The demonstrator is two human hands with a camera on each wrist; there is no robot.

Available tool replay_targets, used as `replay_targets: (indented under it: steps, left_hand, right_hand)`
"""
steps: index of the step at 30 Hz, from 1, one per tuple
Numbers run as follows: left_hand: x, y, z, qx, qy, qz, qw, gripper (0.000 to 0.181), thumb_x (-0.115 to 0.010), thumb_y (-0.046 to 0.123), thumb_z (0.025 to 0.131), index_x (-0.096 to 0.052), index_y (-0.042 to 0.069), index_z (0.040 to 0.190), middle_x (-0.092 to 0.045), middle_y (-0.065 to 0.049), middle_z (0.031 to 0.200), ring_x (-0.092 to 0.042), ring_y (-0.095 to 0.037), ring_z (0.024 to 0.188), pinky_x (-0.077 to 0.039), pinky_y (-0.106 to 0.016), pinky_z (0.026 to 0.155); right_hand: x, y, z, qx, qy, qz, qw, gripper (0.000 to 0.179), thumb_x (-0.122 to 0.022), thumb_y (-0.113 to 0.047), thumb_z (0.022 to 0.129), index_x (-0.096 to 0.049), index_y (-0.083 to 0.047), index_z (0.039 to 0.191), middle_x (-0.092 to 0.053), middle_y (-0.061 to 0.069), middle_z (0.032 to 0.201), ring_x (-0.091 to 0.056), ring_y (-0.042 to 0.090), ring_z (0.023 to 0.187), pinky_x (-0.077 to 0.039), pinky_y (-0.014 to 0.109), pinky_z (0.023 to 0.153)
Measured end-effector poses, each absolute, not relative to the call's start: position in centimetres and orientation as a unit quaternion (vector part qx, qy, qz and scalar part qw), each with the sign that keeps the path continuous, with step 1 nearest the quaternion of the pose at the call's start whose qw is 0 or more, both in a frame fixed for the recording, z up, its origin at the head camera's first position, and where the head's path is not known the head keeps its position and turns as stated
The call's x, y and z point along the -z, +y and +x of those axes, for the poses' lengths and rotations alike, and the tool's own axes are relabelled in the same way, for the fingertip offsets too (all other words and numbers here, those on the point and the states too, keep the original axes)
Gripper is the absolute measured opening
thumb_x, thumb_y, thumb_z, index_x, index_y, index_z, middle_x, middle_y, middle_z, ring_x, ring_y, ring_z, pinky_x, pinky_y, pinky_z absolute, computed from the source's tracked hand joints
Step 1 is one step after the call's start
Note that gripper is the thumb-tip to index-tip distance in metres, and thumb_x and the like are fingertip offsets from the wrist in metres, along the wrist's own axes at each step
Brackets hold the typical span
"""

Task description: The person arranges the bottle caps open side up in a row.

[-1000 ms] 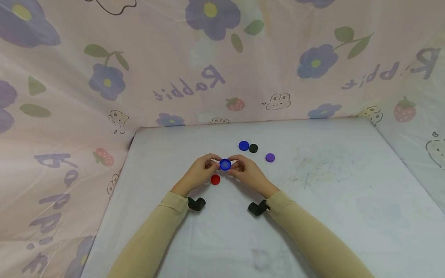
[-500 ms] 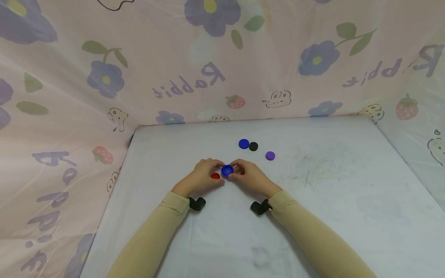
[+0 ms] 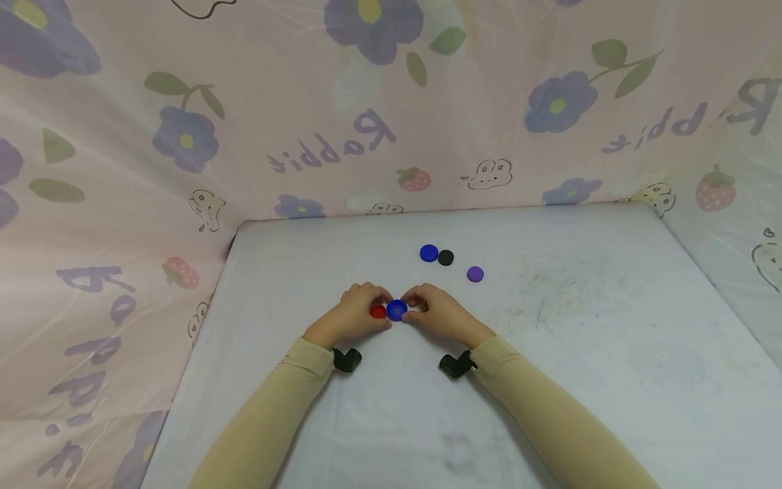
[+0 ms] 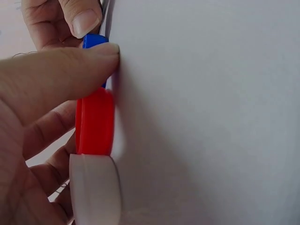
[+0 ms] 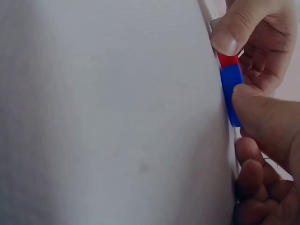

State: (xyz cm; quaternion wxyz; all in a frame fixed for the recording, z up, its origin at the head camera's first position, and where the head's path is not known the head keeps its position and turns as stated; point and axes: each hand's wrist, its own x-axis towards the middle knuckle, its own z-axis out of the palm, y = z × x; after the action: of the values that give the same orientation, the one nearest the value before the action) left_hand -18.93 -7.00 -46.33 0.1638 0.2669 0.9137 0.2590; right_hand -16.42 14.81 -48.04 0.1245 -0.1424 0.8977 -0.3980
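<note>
A blue bottle cap (image 3: pixel 397 310), hollow side up in the head view, sits beside a red bottle cap (image 3: pixel 378 312). My right hand (image 3: pixel 444 313) pinches the blue cap's right side between thumb and finger. My left hand (image 3: pixel 359 314) straddles the red cap, thumb in front and fingers behind; its extended thumb (image 4: pixel 93 58) lies across the joint of red and blue in the left wrist view, and whether it touches is unclear. Past the red cap a white bottle cap (image 4: pixel 95 190) stands in the same row. In the head view the left hand hides it.
Farther back on the white tabletop (image 3: pixel 550 380) lie another blue cap (image 3: pixel 429 253), a black cap (image 3: pixel 446 257) touching or nearly touching it, and a purple cap (image 3: pixel 475 274). Patterned cloth (image 3: pixel 244 102) rises behind the table and along its sides.
The blue cap has come toward me and down beside the red one, with my right hand holding it. My left hand has let go of the blue cap and moved around the red one.
</note>
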Motion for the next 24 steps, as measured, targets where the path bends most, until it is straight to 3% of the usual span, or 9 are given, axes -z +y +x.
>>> replay_targets:
  steps: [24]
  left_hand:
    - [46.22, -6.8, -18.76, -0.253, 0.919, 0.249, 0.171, 0.048, -0.079, 0.039, 0.079, -0.064, 0.015, 0.117, -0.057, 0.001, 0.106, -0.046, -0.02, 0.099, -0.035, -0.04, 0.085]
  right_hand:
    - [47.77, 15.12, -16.35, 0.397, 0.895, -0.146, 0.14, 0.035, -0.073, -0.028, 0.088, -0.062, -0.017, 0.119, -0.058, -0.004, 0.097, -0.051, 0.016, 0.085, -0.045, 0.033, 0.074]
